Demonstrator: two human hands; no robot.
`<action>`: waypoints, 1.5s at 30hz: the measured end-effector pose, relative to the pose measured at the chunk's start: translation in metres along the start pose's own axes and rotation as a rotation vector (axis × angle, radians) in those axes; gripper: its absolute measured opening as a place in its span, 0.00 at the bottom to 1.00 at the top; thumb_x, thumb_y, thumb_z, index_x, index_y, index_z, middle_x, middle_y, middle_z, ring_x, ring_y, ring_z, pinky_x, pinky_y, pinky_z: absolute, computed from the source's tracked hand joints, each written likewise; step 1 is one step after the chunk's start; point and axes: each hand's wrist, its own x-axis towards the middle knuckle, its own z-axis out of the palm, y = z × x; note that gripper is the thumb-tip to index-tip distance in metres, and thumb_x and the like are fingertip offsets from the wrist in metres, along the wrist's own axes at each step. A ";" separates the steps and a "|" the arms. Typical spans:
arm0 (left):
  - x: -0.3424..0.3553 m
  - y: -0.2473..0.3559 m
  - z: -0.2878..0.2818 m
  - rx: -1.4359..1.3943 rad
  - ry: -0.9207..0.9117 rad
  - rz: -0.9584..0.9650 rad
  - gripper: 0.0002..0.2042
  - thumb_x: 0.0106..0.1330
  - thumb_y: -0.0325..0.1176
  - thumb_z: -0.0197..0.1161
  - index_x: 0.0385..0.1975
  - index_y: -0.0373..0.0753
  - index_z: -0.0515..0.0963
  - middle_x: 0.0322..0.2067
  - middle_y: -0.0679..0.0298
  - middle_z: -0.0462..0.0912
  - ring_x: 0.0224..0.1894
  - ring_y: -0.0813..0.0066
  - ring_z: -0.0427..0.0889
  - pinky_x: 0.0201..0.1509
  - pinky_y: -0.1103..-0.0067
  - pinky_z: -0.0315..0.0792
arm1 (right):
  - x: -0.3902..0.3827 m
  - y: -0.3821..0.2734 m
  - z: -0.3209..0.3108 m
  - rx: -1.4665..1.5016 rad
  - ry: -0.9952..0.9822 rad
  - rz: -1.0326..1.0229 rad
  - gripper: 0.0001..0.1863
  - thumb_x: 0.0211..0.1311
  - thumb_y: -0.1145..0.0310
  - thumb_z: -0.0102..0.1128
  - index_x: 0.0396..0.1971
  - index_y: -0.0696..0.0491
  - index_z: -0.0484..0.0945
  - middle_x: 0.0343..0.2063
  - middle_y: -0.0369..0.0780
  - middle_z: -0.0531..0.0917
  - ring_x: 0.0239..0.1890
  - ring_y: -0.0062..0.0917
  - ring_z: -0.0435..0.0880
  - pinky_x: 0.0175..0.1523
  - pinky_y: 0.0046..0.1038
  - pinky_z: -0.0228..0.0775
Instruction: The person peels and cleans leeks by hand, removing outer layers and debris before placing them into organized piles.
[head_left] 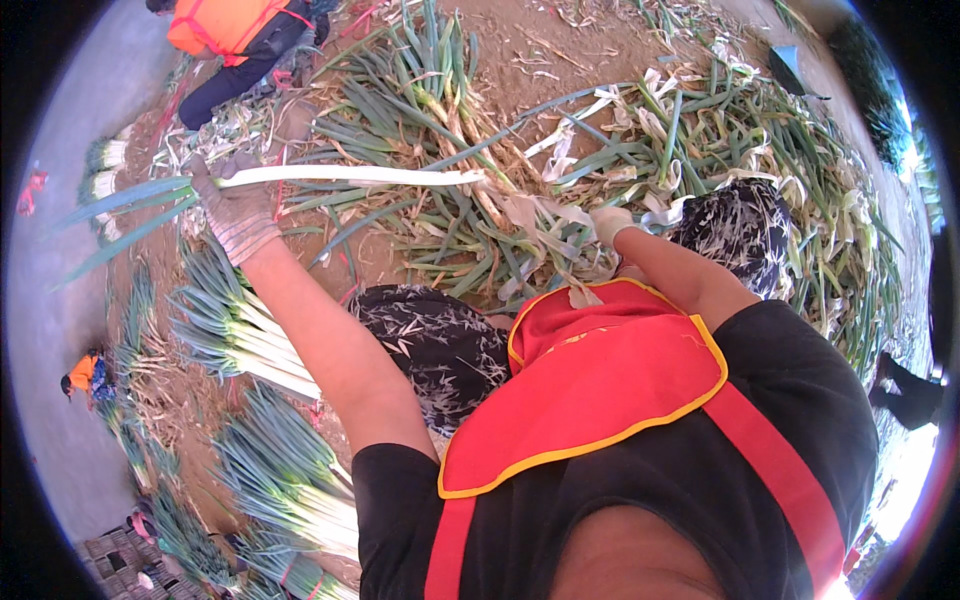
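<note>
My left hand (238, 205), in a thin dirty glove, is closed around a long green onion (350, 174) where its white stalk meets the green leaves. The stalk stretches level to the right, its root end near the middle of the view, and the leaves hang out to the left. In front of my right knee is my gloved right hand (612, 226), closed on a pale, limp strip of peeled onion skin (550, 216). Its fingertips are partly hidden. Below the stalk lie untrimmed green onions (440, 235) with dry outer leaves.
A heap of stripped leaves (700, 140) spreads at the right. Cleaned onions (250, 335) lie in piles by my left arm, with another bunch (290, 465) nearer. A person in an orange vest (225, 25) works at the far left; another person (90, 378) is farther off.
</note>
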 end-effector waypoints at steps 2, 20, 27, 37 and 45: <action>0.011 0.009 -0.026 0.014 -0.075 -0.022 0.12 0.61 0.44 0.64 0.22 0.47 0.71 0.17 0.71 0.70 0.25 0.72 0.70 0.41 0.56 0.73 | 0.018 0.003 0.000 0.026 0.026 -0.045 0.13 0.59 0.70 0.50 0.42 0.48 0.79 0.35 0.46 0.84 0.39 0.39 0.83 0.43 0.40 0.74; 0.004 -0.020 -0.012 -0.408 -0.389 -0.116 0.18 0.56 0.46 0.64 0.45 0.48 0.80 0.22 0.76 0.73 0.26 0.83 0.71 0.43 0.78 0.68 | 0.003 -0.213 -0.240 1.449 -0.656 -0.734 0.14 0.64 0.64 0.56 0.43 0.59 0.77 0.31 0.38 0.83 0.33 0.22 0.82 0.40 0.26 0.77; -0.002 -0.007 -0.021 -0.376 -0.248 0.006 0.14 0.61 0.47 0.61 0.36 0.44 0.78 0.20 0.74 0.72 0.23 0.80 0.72 0.34 0.76 0.71 | 0.052 -0.141 -0.152 0.268 -0.362 -1.015 0.13 0.51 0.69 0.61 0.38 0.56 0.81 0.27 0.40 0.83 0.29 0.27 0.80 0.35 0.30 0.72; 0.005 -0.004 -0.026 -0.231 -0.124 0.086 0.15 0.59 0.45 0.63 0.44 0.48 0.76 0.21 0.73 0.72 0.23 0.79 0.71 0.38 0.74 0.73 | 0.009 -0.090 -0.126 -0.042 0.047 -0.379 0.17 0.58 0.62 0.52 0.38 0.59 0.80 0.31 0.50 0.83 0.38 0.40 0.83 0.42 0.38 0.74; 0.023 -0.013 -0.030 -0.129 -0.085 0.013 0.14 0.59 0.49 0.64 0.39 0.52 0.74 0.19 0.74 0.72 0.24 0.75 0.73 0.42 0.57 0.73 | -0.066 -0.170 -0.221 0.752 0.354 -0.639 0.20 0.54 0.60 0.64 0.43 0.56 0.76 0.32 0.44 0.83 0.36 0.30 0.82 0.45 0.30 0.72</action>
